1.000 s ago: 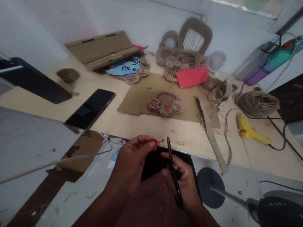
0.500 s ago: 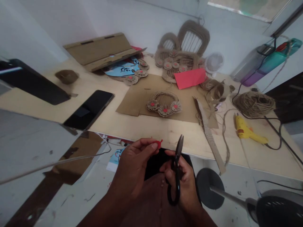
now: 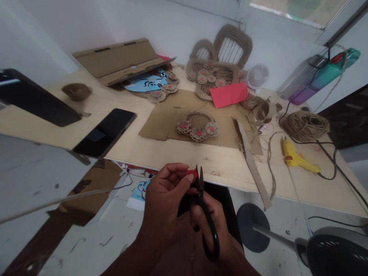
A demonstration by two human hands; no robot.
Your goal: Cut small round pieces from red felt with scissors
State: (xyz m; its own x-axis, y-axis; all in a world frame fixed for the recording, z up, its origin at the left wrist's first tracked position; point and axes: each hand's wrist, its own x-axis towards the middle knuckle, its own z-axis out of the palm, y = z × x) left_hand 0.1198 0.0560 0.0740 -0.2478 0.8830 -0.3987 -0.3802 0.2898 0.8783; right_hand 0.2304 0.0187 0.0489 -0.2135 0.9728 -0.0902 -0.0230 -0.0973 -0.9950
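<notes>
Between thumb and fingers, my left hand (image 3: 168,195) pinches a small piece of red paper (image 3: 191,174) in front of the table edge. My right hand (image 3: 214,216) grips black-handled scissors (image 3: 200,184), blades a little apart and pointing up, close beside the red piece. Whether a blade touches the paper I cannot tell. Beyond my hands, a twine ring with pleated paper flowers (image 3: 198,133), red at their centres, lies on a cardboard sheet (image 3: 156,124). A larger red paper (image 3: 229,95) lies farther back, against twine-wrapped frames (image 3: 234,44).
A phone (image 3: 105,132) lies left on the table. A yellow glue gun (image 3: 300,156), a twine ball (image 3: 305,125) and a corrugated cardboard strip (image 3: 251,163) are on the right. Farther off are an open cardboard box (image 3: 117,59), a small fan (image 3: 258,76) and a bottle (image 3: 324,82).
My right hand has brought the scissors left to the red paper piece, and the blades have parted. My left hand keeps its pinch. The whole view has shifted slightly.
</notes>
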